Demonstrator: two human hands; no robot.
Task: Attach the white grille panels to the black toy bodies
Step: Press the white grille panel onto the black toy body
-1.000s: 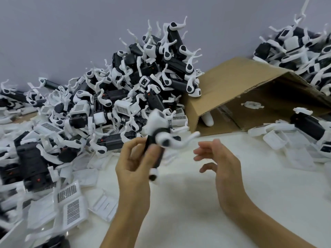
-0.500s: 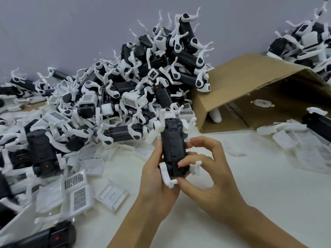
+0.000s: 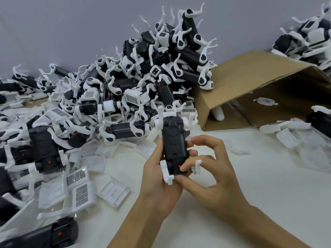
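A black toy body [image 3: 174,142] with white legs stands upright between my hands above the white table. My left hand [image 3: 157,178] grips it from the left and underneath. My right hand [image 3: 211,169] curls round its right side, with the thumb on the lower end near a red dot. White grille panels [image 3: 80,189] lie loose on the table to the left, some face up and some face down. A tall pile of black toy bodies with white legs [image 3: 157,72] rises behind the held one.
A brown cardboard box [image 3: 250,83] lies on its side at the right, open toward me. More toy bodies are heaped at the far right [image 3: 308,38] and along the left edge [image 3: 43,147]. White plastic parts [image 3: 286,138] are scattered right of my hands.
My right hand came in and closed on the toy body that my left hand held alone. The body turned from tilted to upright with its black underside facing me, and has stayed there.
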